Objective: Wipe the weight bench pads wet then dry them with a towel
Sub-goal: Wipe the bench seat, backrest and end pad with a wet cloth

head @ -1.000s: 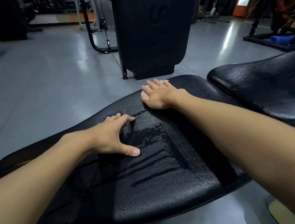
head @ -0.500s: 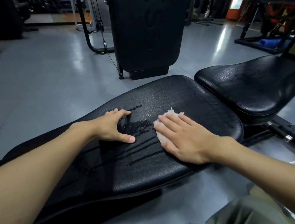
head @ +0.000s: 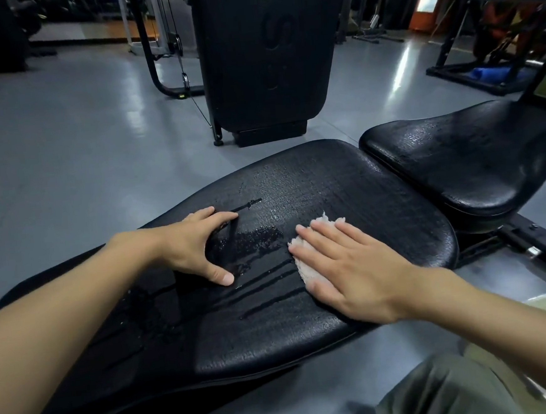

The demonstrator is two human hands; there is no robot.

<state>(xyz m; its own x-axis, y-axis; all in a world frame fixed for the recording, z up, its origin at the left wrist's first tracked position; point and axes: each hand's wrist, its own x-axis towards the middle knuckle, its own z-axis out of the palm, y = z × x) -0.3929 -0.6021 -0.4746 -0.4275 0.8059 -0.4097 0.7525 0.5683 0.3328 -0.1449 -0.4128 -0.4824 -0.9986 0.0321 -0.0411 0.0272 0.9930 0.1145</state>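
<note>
A long black back pad (head: pixel 345 188) of the weight bench runs across the view, with wet streaks and a puddle near its middle. My right hand (head: pixel 348 266) lies flat with straight fingers on a small white cloth (head: pixel 305 263) and presses it onto the pad; only the cloth's edges show around the fingers. My left hand (head: pixel 196 245) rests on the pad to the left of the puddle, fingers over the far edge and thumb spread toward me. The black seat pad (head: pixel 470 158) sits at the right, its surface beaded with water.
A tall black machine housing (head: pixel 263 60) with a cable stands on the grey floor just behind the bench. The bench frame bar (head: pixel 529 248) runs under the seat at right. A rack with a blue roll (head: pixel 490 73) is far right. My knee (head: pixel 443 389) is at the bottom.
My right hand with the cloth has slid from the pad's far edge back toward me across the wet patch. The left hand has stayed in place.
</note>
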